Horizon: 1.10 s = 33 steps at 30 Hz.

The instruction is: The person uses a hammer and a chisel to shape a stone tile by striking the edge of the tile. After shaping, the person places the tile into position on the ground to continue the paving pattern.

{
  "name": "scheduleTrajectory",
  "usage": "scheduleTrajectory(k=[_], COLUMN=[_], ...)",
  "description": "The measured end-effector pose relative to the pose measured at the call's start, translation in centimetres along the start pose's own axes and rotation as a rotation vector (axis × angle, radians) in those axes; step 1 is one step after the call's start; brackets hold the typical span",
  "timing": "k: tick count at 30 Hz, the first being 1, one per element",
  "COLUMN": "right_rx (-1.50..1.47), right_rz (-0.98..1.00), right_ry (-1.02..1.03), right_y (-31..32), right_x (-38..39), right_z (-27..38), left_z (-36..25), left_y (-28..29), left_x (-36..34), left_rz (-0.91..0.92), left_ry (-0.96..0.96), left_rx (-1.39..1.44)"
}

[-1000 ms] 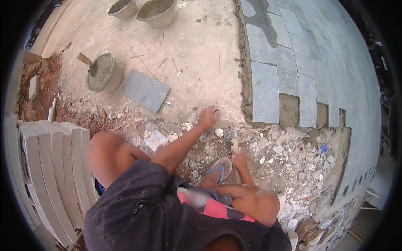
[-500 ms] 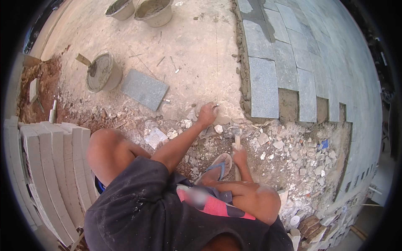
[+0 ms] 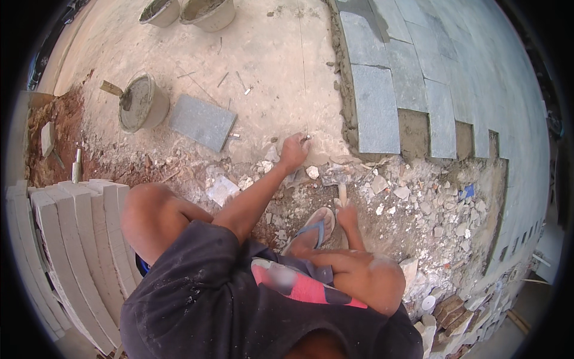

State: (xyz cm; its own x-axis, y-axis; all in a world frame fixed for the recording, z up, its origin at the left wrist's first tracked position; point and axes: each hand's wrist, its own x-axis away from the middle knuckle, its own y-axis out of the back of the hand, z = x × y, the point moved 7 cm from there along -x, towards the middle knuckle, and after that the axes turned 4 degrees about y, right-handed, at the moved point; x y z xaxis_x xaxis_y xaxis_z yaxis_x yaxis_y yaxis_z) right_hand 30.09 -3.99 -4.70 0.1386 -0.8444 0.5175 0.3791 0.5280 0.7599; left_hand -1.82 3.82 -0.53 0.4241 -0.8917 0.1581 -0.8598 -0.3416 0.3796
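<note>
My left hand [image 3: 294,149] reaches out onto the bare concrete, its fingers pinched round a small dark piece [image 3: 307,138]; what kind it is does not show. A thin straight line [image 3: 303,66] on the concrete runs down to those fingertips. My right hand [image 3: 345,213] is closed round the wooden handle of a hammer [image 3: 342,192], low over the rubble beside my sandalled foot [image 3: 315,229]. The dusty hammer head lies ahead of this hand, close to the broken concrete edge, and blends with the stones. To the right, grey stone paving tiles [image 3: 375,110] sit in wet mortar.
A loose grey tile [image 3: 202,122] lies left of my left hand, near a mortar bucket [image 3: 144,103] with a wooden-handled tool. Two more buckets [image 3: 209,15] [image 3: 159,12] stand farther off. Stacked slabs [image 3: 78,257] rise at my left; broken stone [image 3: 445,221] covers the right.
The view has shifted, so the ground sits higher in the picture. My left hand keeps its pinch at the line, and my right hand still grips the hammer, its handle tilted slightly differently.
</note>
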Motion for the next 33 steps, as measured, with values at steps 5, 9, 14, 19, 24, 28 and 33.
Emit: scheduleTrajectory(k=[5,9,14,19,24,28,33], right_rx=[0.0,0.026,-0.054,-0.4,-0.582,-0.573,-0.554], right_rz=[-0.039,-0.069,-0.397,-0.149,0.082,0.067,0.015], right_ry=[-0.04,-0.095,0.099,0.272,0.243,0.305,0.362], right_y=[1.6,2.5,6.9,8.3,6.6,5.8,5.7], right_x=[1.1,1.4,0.8,-4.9,-9.5,-11.3,-10.9], right_z=[1.9,2.4,5.5,12.1,16.4,17.8,18.2], left_z=[0.6,0.3,1.6,2.8,1.9,2.0,3.3], left_y=[0.3,0.5,0.2,-0.4,0.3,0.1,-0.5], left_x=[-0.2,-0.3,-0.8,-1.4,-2.0,-2.3,-1.6], left_rz=[-0.035,-0.048,-0.077,0.141,0.203,0.241,0.31], left_ry=[0.01,0.007,0.077,0.439,0.552,0.562,0.396], left_rx=[0.056,0.007,0.138,0.481,0.422,0.48,0.493])
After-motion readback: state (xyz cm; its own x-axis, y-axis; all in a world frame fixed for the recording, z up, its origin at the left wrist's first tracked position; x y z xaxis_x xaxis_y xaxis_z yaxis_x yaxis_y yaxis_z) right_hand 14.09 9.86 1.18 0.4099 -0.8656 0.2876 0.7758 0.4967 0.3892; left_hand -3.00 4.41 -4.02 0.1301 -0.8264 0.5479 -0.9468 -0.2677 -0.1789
